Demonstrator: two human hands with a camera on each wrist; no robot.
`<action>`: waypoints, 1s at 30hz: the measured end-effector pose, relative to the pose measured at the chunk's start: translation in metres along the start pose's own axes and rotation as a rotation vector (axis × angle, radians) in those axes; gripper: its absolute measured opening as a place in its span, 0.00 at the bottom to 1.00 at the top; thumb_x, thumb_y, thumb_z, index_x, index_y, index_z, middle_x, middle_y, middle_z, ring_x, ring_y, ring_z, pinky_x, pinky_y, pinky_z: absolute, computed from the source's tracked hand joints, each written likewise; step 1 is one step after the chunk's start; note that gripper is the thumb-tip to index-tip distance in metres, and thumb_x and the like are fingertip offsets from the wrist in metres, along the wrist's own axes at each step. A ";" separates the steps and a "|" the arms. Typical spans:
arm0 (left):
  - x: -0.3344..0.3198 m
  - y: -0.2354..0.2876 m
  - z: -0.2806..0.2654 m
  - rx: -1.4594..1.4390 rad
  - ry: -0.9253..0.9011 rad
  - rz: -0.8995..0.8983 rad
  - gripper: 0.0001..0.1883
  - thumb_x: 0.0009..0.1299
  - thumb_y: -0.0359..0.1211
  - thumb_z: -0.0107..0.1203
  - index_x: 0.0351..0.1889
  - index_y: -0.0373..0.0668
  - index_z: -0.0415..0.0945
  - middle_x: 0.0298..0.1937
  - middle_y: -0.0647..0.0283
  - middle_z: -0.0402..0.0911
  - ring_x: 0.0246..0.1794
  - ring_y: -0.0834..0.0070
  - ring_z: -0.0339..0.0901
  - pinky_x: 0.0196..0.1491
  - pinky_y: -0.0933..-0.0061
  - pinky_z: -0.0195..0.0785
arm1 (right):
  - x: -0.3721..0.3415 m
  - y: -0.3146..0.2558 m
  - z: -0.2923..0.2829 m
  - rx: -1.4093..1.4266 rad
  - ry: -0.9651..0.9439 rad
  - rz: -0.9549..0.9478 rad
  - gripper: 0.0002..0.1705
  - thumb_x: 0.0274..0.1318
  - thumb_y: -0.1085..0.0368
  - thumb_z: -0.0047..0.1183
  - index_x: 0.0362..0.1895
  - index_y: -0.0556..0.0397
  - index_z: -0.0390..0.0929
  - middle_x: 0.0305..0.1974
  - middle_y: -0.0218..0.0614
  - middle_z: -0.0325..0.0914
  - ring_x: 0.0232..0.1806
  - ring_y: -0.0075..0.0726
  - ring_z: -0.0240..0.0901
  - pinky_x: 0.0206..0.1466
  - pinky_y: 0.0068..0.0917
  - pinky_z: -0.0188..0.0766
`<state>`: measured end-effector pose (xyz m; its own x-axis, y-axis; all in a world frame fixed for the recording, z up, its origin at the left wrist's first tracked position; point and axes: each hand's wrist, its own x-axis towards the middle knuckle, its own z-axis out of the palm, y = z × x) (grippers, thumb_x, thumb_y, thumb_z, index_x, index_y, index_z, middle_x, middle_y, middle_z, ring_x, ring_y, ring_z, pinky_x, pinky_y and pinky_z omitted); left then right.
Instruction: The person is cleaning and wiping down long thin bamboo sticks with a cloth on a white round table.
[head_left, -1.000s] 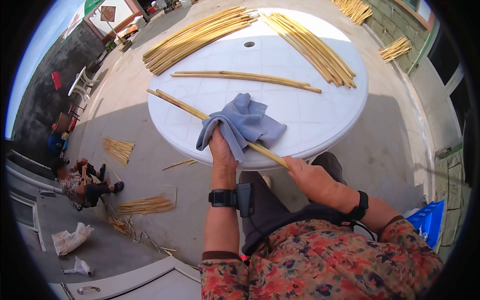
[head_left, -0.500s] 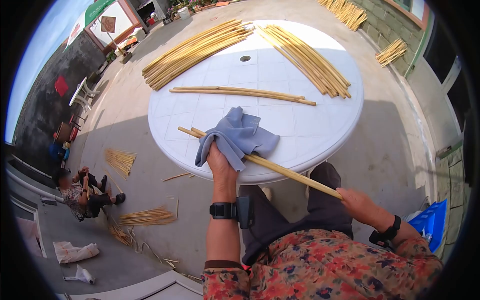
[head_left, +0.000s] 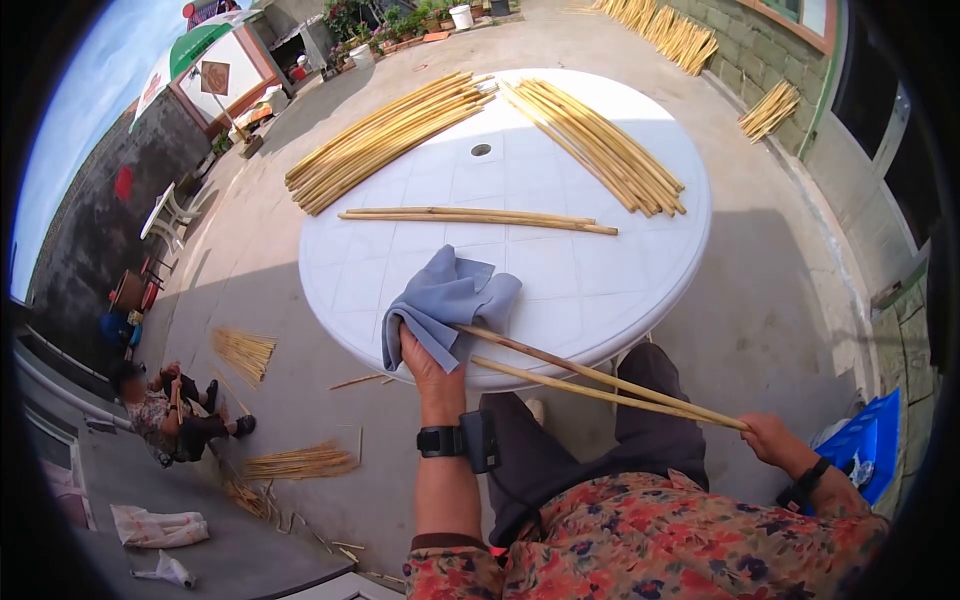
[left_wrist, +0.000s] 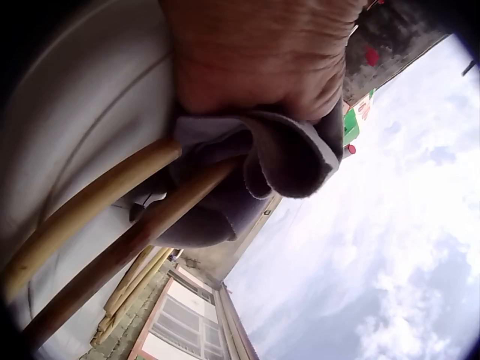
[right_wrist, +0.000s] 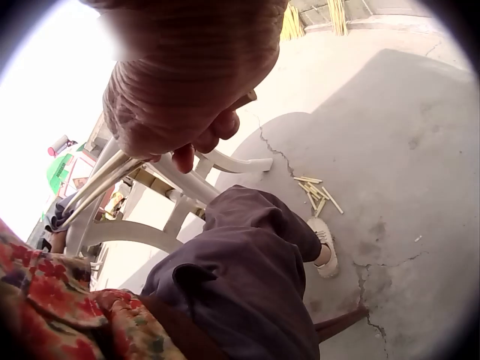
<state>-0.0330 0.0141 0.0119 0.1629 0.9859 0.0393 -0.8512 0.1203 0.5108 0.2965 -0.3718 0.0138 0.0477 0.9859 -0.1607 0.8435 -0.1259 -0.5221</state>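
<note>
A blue-grey cloth (head_left: 445,290) is bunched in my left hand (head_left: 432,368), over the near left part of the white table. Two long pale-yellow sticks (head_left: 600,378) slant from beside the cloth down to my right hand (head_left: 775,445), which grips their right ends together, out past the table's edge. In the left wrist view, one stick (left_wrist: 199,187) runs into the cloth's fold, while the other stick (left_wrist: 97,206) has its tip just outside the cloth. The fingers of my right hand (right_wrist: 195,97) curl around the sticks in the right wrist view.
On the round white table (head_left: 560,275) lie a left bundle of sticks (head_left: 385,145), a right bundle of sticks (head_left: 600,150) and a few sticks (head_left: 480,218) across the middle. A seated person (head_left: 165,415) handles sticks at the left. A blue bin (head_left: 875,450) stands at the right.
My right hand has moved right and down, drawing the sticks through the cloth until their far ends reach it. The left hand stays around the cloth. The table sits lower in view.
</note>
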 end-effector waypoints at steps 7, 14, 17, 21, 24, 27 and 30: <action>-0.004 0.003 0.000 -0.041 0.046 0.024 0.22 0.69 0.45 0.33 0.51 0.39 0.66 0.52 0.59 0.70 0.51 0.65 0.67 0.57 0.63 0.58 | -0.023 0.023 0.004 0.055 0.108 0.028 0.10 0.49 0.68 0.45 0.38 0.54 0.69 0.27 0.42 0.71 0.28 0.49 0.69 0.31 0.35 0.66; -0.018 0.001 -0.005 0.127 -0.057 -0.051 0.26 0.68 0.50 0.37 0.55 0.40 0.61 0.56 0.58 0.66 0.54 0.64 0.64 0.59 0.61 0.56 | 0.023 -0.023 0.006 0.570 0.237 0.139 0.14 0.59 0.62 0.36 0.45 0.56 0.63 0.23 0.29 0.67 0.21 0.20 0.59 0.26 0.17 0.61; -0.029 -0.001 0.001 0.195 -0.032 -0.128 0.27 0.67 0.50 0.39 0.56 0.40 0.59 0.57 0.58 0.64 0.55 0.65 0.62 0.59 0.61 0.56 | 0.071 -0.074 0.000 0.767 0.122 0.122 0.13 0.61 0.62 0.34 0.44 0.55 0.63 0.24 0.27 0.66 0.21 0.16 0.57 0.24 0.14 0.59; -0.040 -0.006 0.012 0.174 -0.126 -0.229 0.25 0.68 0.47 0.41 0.56 0.40 0.59 0.55 0.61 0.65 0.55 0.68 0.62 0.59 0.68 0.56 | 0.133 -0.123 0.003 0.776 -0.027 0.011 0.12 0.62 0.61 0.33 0.45 0.54 0.62 0.25 0.26 0.66 0.19 0.15 0.56 0.22 0.14 0.58; -0.037 -0.018 0.017 0.085 -0.078 -0.337 0.24 0.67 0.45 0.44 0.56 0.42 0.59 0.53 0.62 0.66 0.54 0.70 0.63 0.58 0.69 0.57 | 0.160 -0.154 0.009 0.819 -0.186 0.028 0.12 0.62 0.61 0.32 0.44 0.53 0.62 0.25 0.27 0.66 0.17 0.16 0.56 0.19 0.15 0.58; -0.032 -0.030 0.023 -0.027 -0.113 -0.282 0.20 0.65 0.39 0.50 0.53 0.43 0.62 0.48 0.65 0.69 0.48 0.74 0.66 0.53 0.72 0.61 | 0.172 -0.167 0.023 0.875 -0.325 0.069 0.11 0.63 0.60 0.32 0.42 0.52 0.62 0.24 0.28 0.66 0.16 0.16 0.57 0.17 0.16 0.59; -0.035 -0.039 0.026 0.131 -0.105 -0.183 0.18 0.65 0.37 0.51 0.51 0.43 0.63 0.46 0.66 0.69 0.46 0.76 0.67 0.51 0.73 0.63 | 0.180 -0.162 0.036 0.869 -0.386 0.059 0.12 0.62 0.58 0.32 0.40 0.53 0.62 0.25 0.30 0.67 0.18 0.19 0.61 0.19 0.19 0.62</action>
<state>0.0077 -0.0281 0.0132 0.3649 0.9308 0.0215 -0.7319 0.2725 0.6245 0.1487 -0.1783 0.0395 -0.2340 0.8901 -0.3911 0.1450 -0.3658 -0.9193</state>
